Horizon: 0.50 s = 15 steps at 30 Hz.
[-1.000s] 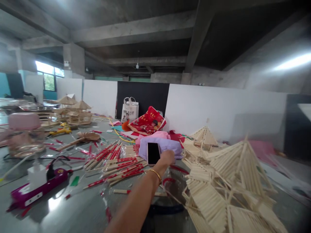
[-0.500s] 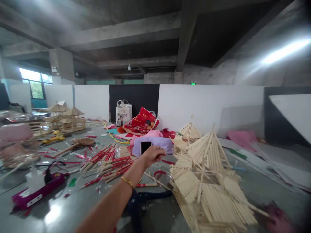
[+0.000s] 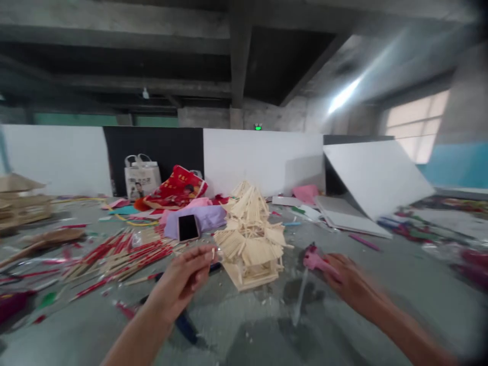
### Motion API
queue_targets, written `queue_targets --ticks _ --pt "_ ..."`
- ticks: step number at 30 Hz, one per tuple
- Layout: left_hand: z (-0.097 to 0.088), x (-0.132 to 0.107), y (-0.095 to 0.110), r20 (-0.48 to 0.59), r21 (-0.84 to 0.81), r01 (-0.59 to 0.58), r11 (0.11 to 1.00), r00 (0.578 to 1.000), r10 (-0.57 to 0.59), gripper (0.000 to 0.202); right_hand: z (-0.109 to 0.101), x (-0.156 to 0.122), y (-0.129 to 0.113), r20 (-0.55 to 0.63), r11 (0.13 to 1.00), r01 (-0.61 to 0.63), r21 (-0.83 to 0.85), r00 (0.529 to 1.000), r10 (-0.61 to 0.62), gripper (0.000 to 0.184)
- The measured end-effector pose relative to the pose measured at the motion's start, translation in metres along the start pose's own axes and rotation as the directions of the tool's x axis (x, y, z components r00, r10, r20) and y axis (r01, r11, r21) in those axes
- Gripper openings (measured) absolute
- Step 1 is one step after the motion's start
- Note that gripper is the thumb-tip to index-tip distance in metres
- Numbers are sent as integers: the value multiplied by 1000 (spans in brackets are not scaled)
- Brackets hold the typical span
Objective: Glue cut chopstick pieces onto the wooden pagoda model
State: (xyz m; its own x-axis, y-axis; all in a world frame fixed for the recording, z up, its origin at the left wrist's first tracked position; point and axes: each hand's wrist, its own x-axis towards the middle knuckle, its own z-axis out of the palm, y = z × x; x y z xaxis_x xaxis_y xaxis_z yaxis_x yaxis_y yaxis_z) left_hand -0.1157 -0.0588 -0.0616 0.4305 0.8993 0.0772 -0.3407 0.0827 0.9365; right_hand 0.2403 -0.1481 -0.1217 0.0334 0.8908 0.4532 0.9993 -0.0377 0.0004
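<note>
My left fingers [image 3: 196, 255] no longer hide part of the phone [image 3: 188, 228]; they pinch a pale piece [image 3: 213, 252] beside the stick model [image 3: 253, 246]. Right fingers [image 3: 337, 264], now plainly visible, grasp the pink glue gun [image 3: 317, 262]. Room for moving: desk [image 3: 234, 333] before the model's front edge.

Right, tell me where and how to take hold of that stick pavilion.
The stick pavilion is probably best held by its base, coming in low from both sides: the base is flat, jutting out at left, while the upper roof is thin sticks tapering upward that might give.
</note>
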Motion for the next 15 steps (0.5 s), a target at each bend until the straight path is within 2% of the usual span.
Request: queue_targets --ticks 1,2,4,7,12,15 --pt "7 -5 -8 -17 -16 37 999 999 -37 24 3 7 11 93 997 -38 -62 995 43 38" --pt "14 -9 -16 -6 -43 78 996 997 -78 25 7 13 17 133 995 -50 -85 989 61 36" --pt "27 -18 -33 36 -101 136 986 990 -133 26 18 24 21 170 991 -69 -111 982 87 29" --pt "39 -29 -47 9 -175 176 969 984 -177 26 35 35 21 180 989 -82 -121 978 103 21" --pt "37 -38 -48 -47 -213 119 970 990 -132 27 46 40 33 196 997 13 -74 981 2 18" --pt "31 -36 -52 -77 -219 100 970 990 -120 27 39 36 43 157 996 -14 -86 987 27 16"
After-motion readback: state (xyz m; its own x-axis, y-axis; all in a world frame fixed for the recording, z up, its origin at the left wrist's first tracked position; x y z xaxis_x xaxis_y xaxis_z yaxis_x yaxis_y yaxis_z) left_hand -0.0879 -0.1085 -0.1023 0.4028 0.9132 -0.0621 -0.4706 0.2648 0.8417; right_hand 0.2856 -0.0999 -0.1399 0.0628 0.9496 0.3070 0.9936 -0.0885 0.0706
